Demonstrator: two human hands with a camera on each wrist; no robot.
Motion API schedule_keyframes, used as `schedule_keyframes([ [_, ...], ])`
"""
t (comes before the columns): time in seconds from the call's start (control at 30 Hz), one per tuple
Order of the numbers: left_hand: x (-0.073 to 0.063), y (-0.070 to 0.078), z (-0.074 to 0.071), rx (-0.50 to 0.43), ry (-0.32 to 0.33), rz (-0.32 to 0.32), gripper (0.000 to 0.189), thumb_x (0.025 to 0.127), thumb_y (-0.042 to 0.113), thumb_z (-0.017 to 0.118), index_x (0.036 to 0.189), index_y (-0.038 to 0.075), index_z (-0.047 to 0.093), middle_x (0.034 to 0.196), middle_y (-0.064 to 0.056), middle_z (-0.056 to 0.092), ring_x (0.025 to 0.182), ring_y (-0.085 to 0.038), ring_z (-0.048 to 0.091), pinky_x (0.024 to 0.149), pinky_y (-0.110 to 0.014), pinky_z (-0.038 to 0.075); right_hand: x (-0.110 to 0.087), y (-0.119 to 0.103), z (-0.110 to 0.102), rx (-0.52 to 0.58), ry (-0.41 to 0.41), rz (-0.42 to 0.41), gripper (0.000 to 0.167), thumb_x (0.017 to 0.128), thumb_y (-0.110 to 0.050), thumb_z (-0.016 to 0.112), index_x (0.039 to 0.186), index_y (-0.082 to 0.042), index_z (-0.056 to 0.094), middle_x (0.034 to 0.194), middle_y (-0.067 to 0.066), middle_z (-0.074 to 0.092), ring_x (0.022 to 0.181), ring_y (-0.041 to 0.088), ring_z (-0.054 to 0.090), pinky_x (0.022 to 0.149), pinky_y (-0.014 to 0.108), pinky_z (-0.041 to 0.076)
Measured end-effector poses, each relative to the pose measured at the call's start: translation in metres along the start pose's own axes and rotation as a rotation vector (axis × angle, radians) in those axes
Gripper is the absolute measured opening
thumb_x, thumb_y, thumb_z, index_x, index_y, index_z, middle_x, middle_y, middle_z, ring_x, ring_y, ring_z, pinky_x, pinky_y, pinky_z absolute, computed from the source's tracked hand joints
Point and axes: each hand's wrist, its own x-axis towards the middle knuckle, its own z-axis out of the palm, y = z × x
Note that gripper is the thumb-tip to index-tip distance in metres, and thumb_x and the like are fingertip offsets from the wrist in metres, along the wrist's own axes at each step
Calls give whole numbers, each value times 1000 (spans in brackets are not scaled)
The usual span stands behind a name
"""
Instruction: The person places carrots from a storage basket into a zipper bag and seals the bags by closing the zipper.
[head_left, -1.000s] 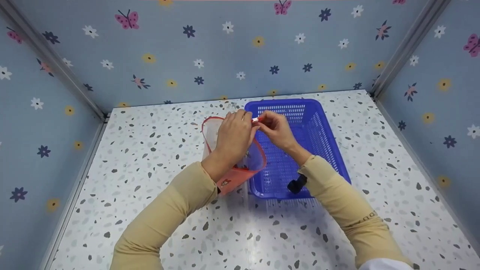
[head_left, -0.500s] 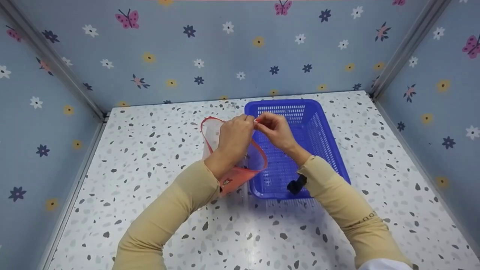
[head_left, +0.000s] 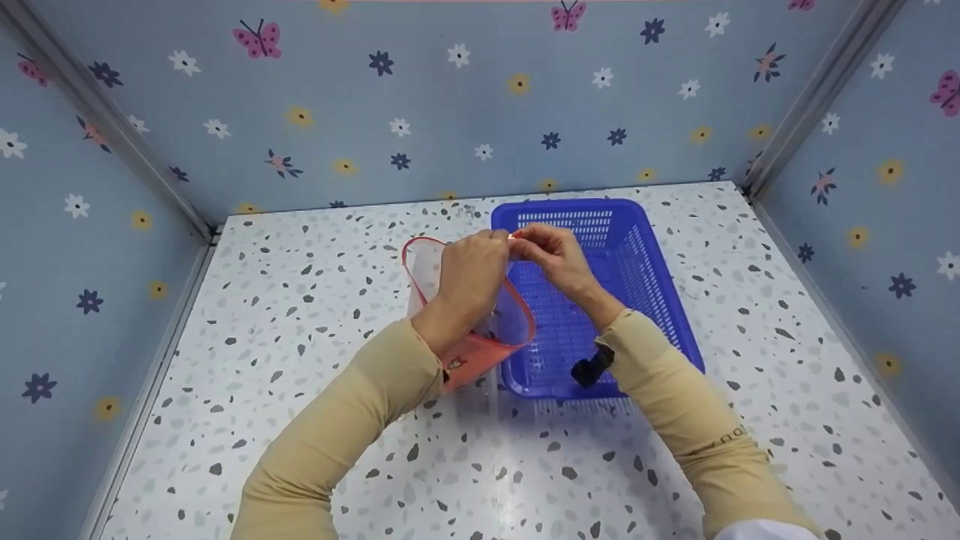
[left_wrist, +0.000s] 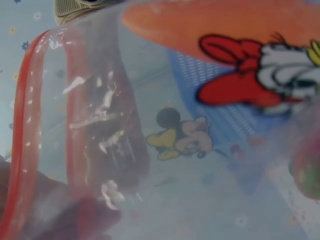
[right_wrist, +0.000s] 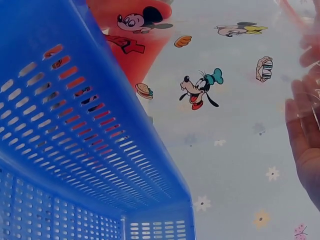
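Note:
A clear plastic zip pouch (head_left: 517, 311) with red trim and printed cartoon characters stands at the left side of the blue basket, its mouth gaping. My left hand (head_left: 472, 274) grips its top edge, fingers curled over the rim. My right hand (head_left: 559, 262) pinches a small red-and-white piece at the far end of that edge, close against the left fingertips. The fingers hide most of this piece. Through the plastic in the left wrist view, a blurred pink-and-green round thing (left_wrist: 307, 172) shows at the right border.
The blue basket (head_left: 664, 300), with slotted walls, sits under my right forearm. A black strap mount (head_left: 592, 367) hangs from the right cuff over it. Flower-printed panels (head_left: 315, 90) enclose the speckled tabletop (head_left: 300, 300) at the back and both sides.
My left fingers have curled down over the pouch's edge, and the hands have come closer together. The red-and-white piece shows less than it did one second ago. The basket has stayed put.

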Motion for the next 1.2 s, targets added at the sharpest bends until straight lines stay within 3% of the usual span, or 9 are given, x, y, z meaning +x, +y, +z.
schedule_keyframes([
  [0.37,0,-2,-4,4,37,-18,25,91,14,48,84,0,67,73,-12,64,64,-25,61,52,-36,49,4,0,1,132,126,11,23,84,8,51,82,-10,67,78,3,65,72,14,63,68,28,51],
  [0.73,-6,-14,-8,12,8,-35,22,89,12,52,79,-1,66,70,-14,63,62,-28,61,50,-37,49,17,-1,-3,79,237,58,21,83,6,55,78,-11,67,73,0,64,67,9,59,64,23,50],
  [0.93,-9,-22,-12,6,-34,-48,21,89,10,51,82,-2,66,71,-15,63,60,-28,61,48,-36,48,24,-1,-7,45,262,79,11,83,4,56,80,-2,66,73,2,63,67,11,59,65,25,51],
  [1.2,-14,-26,-22,-16,-74,-67,18,86,5,52,85,-1,68,73,-15,64,62,-27,61,50,-37,50,32,0,-9,35,272,100,13,83,5,56,78,-3,65,69,1,61,64,11,58,63,25,50],
])
